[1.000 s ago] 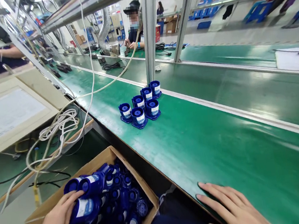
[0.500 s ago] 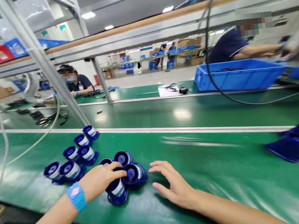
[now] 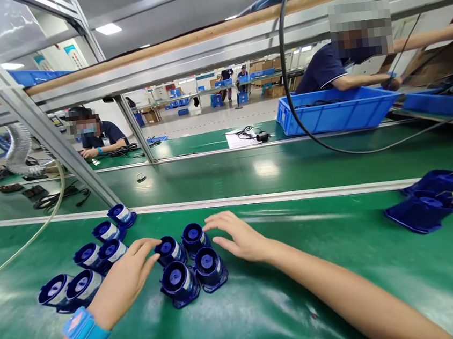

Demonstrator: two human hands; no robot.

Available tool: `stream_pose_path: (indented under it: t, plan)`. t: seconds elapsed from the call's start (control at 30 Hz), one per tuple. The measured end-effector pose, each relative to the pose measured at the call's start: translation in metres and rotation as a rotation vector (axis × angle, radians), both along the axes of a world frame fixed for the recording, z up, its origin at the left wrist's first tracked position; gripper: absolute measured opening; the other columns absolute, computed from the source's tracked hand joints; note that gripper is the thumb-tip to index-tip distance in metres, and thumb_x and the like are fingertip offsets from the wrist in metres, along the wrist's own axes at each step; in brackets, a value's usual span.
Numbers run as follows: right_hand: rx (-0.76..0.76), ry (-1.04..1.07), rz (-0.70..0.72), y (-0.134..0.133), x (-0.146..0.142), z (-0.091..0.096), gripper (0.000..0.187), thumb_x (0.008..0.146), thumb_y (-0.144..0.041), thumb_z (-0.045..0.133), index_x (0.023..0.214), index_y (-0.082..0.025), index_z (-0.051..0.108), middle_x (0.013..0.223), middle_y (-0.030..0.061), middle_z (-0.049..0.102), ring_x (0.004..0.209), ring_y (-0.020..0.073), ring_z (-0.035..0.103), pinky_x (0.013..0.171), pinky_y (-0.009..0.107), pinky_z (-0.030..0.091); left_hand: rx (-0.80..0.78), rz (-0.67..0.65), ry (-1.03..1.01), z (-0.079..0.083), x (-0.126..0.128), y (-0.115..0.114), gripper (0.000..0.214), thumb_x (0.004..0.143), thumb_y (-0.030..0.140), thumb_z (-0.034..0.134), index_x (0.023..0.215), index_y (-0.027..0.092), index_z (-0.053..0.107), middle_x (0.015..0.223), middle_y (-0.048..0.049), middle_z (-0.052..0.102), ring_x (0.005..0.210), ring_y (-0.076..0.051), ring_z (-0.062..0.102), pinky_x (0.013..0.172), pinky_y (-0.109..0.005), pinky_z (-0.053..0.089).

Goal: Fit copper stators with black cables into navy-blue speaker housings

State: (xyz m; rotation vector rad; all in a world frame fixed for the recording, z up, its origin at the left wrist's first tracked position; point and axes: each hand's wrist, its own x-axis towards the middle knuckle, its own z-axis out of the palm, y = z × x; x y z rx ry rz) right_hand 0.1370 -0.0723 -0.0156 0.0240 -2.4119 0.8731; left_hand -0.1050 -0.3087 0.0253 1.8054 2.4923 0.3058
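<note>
Green bench [image 3: 266, 316] runs full width of view, near edge mostly cut off. L hand [image 3: 126, 271]: fingers & thumb parted, tips at rim of far-L unit [image 3: 170, 249]; contact can't be confirmed. R hand [image 3: 239, 238]: thumb apart from fingers, tips just beside far-R unit [image 3: 195, 238]; contact likewise unclear. Neither clamped on anything. Both forearms cut off at lower edge of view; blue wristband [image 3: 85, 330] on L.

Far units plus near-L unit [image 3: 179, 282] & near-R unit [image 3: 210, 268] grouped on bench, approx. 2 x 2. All upright: round mouth up, flanged base down, long axis vert. White label on near-L unit faces R, text illegible. Far bases partly hidden by near units.

Six more blue units [image 3: 88, 257] to L, upright, same axis; L hand obscures part of nearest. Far R: two blue housings [image 3: 423, 211] w/ cables, direction unclear. Behind: blue bin [image 3: 334, 117], contents mostly hidden by wall; co-worker [image 3: 316, 74] beyond, head pixelated.
</note>
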Motion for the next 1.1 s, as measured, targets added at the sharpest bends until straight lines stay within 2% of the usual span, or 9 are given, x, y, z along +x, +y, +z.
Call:
stream_pose_path:
  t: [0.13, 0.27, 0.37, 0.47, 0.6, 0.77, 0.87, 0.97, 1.1]
  plan:
    - [0.054, -0.181, 0.128, 0.021, -0.04, 0.01, 0.072, 0.088, -0.036, 0.077, 0.151, -0.023, 0.045, 0.156, 0.012, 0.045, 0.145, 0.0288, 0.041, 0.12, 0.05, 0.036, 0.037, 0.017, -0.053, -0.026, -0.01, 0.009, 0.065, 0.098, 0.065, 0.039, 0.152, 0.029, 0.041, 0.15, -0.0052, 0.05, 0.135, -0.028, 0.051, 0.117, -0.043, 0.041]
    - [0.078, -0.277, 0.228, 0.024, -0.071, 0.006, 0.062, 0.09, -0.035, 0.076, 0.145, -0.018, 0.053, 0.144, 0.0105, 0.058, 0.133, 0.0245, 0.055, 0.114, 0.039, 0.043, -0.005, -0.043, -0.113, -0.027, -0.017, 0.021, 0.057, 0.098, 0.067, 0.042, 0.141, 0.033, 0.056, 0.148, -0.0026, 0.054, 0.134, -0.028, 0.055, 0.117, -0.045, 0.043]
    - [0.059, -0.274, 0.066, 0.025, -0.09, -0.001, 0.061, 0.086, -0.034, 0.079, 0.139, -0.013, 0.057, 0.14, 0.014, 0.06, 0.132, 0.0294, 0.054, 0.115, 0.045, 0.041, -0.045, -0.124, -0.147, -0.014, -0.02, 0.022, 0.054, 0.098, 0.066, 0.044, 0.142, 0.036, 0.055, 0.153, 0.0003, 0.05, 0.137, -0.027, 0.053, 0.117, -0.042, 0.043]
    - [0.005, -0.242, -0.104, 0.025, -0.111, -0.008, 0.062, 0.086, -0.032, 0.079, 0.139, -0.008, 0.056, 0.141, 0.0202, 0.058, 0.133, 0.0359, 0.051, 0.113, 0.052, 0.039, -0.071, -0.19, -0.162, -0.004, -0.02, 0.023, 0.058, 0.1, 0.062, 0.045, 0.152, 0.038, 0.04, 0.154, 0.0029, 0.049, 0.138, -0.023, 0.052, 0.112, -0.036, 0.049]
    - [-0.04, -0.201, -0.151, 0.019, -0.131, -0.014, 0.061, 0.085, -0.037, 0.08, 0.136, -0.011, 0.059, 0.135, 0.0187, 0.061, 0.129, 0.0331, 0.055, 0.111, 0.048, 0.042, -0.08, -0.238, -0.151, -0.003, -0.022, 0.029, 0.061, 0.102, 0.057, 0.047, 0.157, 0.039, 0.029, 0.155, 0.0049, 0.047, 0.136, -0.021, 0.053, 0.111, -0.034, 0.049]
    - [-0.086, -0.126, -0.091, 0.014, -0.13, -0.017, 0.046, 0.098, -0.042, 0.063, 0.135, -0.015, 0.06, 0.135, 0.0147, 0.062, 0.127, 0.0273, 0.057, 0.111, 0.043, 0.043, -0.076, -0.271, -0.113, -0.005, -0.028, 0.029, 0.06, 0.103, 0.055, 0.045, 0.158, 0.04, 0.026, 0.157, 0.0052, 0.043, 0.143, -0.02, 0.045, 0.116, -0.036, 0.044]
    - [-0.15, -0.053, -0.092, 0.02, -0.12, -0.021, 0.046, 0.099, -0.043, 0.059, 0.137, -0.017, 0.059, 0.136, 0.0119, 0.062, 0.123, 0.0238, 0.058, 0.108, 0.04, 0.045, -0.021, -0.227, -0.045, -0.006, -0.022, 0.034, 0.066, 0.104, 0.057, 0.038, 0.161, 0.032, 0.018, 0.166, -0.0022, 0.026, 0.153, -0.025, 0.023, 0.123, -0.046, 0.034]
    - [-0.26, 0.041, -0.205, 0.029, -0.104, -0.033, 0.043, 0.1, -0.045, 0.054, 0.135, -0.019, 0.059, 0.13, 0.01, 0.064, 0.109, 0.0211, 0.062, 0.095, 0.036, 0.05, 0.032, -0.169, 0.046, -0.014, -0.006, 0.053, 0.073, 0.105, 0.06, 0.03, 0.163, 0.022, 0.008, 0.169, -0.008, 0.007, 0.156, -0.028, 0.0, 0.128, -0.056, 0.014]
    - [-0.402, 0.118, -0.395, 0.04, -0.08, -0.056, 0.041, 0.1, -0.048, 0.047, 0.121, -0.017, 0.063, 0.113, 0.0101, 0.068, 0.088, 0.0205, 0.062, 0.078, 0.035, 0.05, -0.042, -0.186, 0.084, -0.032, 0.004, 0.094, 0.077, 0.103, 0.065, 0.029, 0.161, 0.015, 0.018, 0.168, -0.0096, 0.015, 0.157, -0.026, 0.008, 0.129, -0.051, 0.013]
